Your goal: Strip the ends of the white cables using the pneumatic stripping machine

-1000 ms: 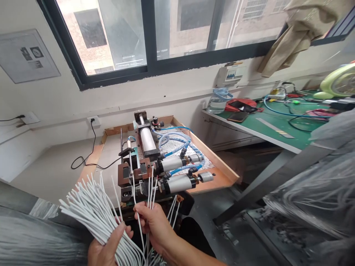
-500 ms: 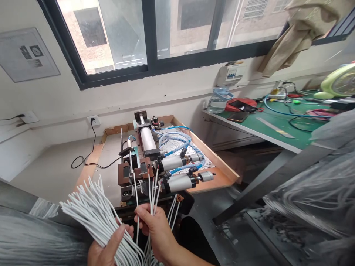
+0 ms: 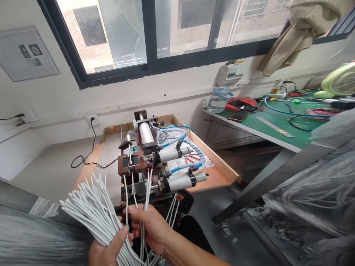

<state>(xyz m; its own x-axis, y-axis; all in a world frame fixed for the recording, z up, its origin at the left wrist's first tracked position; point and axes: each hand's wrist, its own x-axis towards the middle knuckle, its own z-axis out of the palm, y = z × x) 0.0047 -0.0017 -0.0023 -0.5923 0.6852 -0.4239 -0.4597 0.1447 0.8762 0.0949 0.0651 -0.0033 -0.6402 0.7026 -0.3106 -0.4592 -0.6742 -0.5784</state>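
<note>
My left hand is closed around a thick bundle of white cables, whose cut ends fan out up and to the left. Beside it, my right hand is closed on a few white cables, some with reddish tips pointing up at the machine. One single white cable stands between the two hands, its upper end close to the machine's front block. Just beyond the hands is a pneumatic machine with silver cylinders and brown clamp blocks. My right fingertips are partly hidden.
The machine sits in a shallow wooden-edged tray with blue air hoses and red scraps. More white cables hang at its front. A green-topped table stands right; plastic-wrapped cables lie lower right.
My right hand has shifted slightly left with its cables, and their tips have moved left along the machine. The silver cylinder ends on the right have slid left. My left hand stays nearly still.
</note>
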